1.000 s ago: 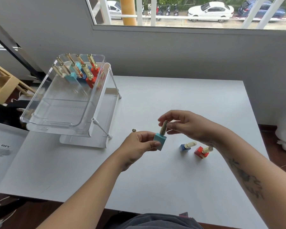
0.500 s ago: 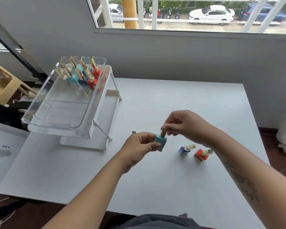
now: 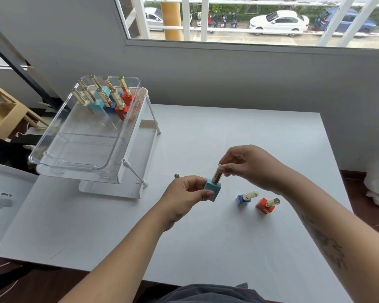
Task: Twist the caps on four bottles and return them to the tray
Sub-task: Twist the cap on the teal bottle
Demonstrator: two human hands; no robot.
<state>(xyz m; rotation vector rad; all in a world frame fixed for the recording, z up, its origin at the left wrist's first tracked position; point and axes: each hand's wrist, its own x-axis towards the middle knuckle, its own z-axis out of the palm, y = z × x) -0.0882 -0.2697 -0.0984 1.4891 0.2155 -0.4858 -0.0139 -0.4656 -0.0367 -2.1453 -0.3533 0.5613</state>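
Teal bottle [image 3: 212, 190] held above the white bench [image 3: 239, 136], gold cap [image 3: 217, 176] pinched from above.

Left hand [image 3: 185, 196] grips the square teal body between thumb and fingers; right hand [image 3: 248, 166] closes its fingertips on the cap. Just right, a blue bottle [image 3: 243, 199] and a red bottle [image 3: 264, 206] stand on the bench. Farther left, the clear tray [image 3: 59, 138] on its white stand holds more gold-capped bottles at its far end.

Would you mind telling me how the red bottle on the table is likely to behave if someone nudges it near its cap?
The red bottle would probably tip rather than slide, since its tall gold cap rises above a small square base. It likely would not roll far, because the body has flat sides. It looks light.
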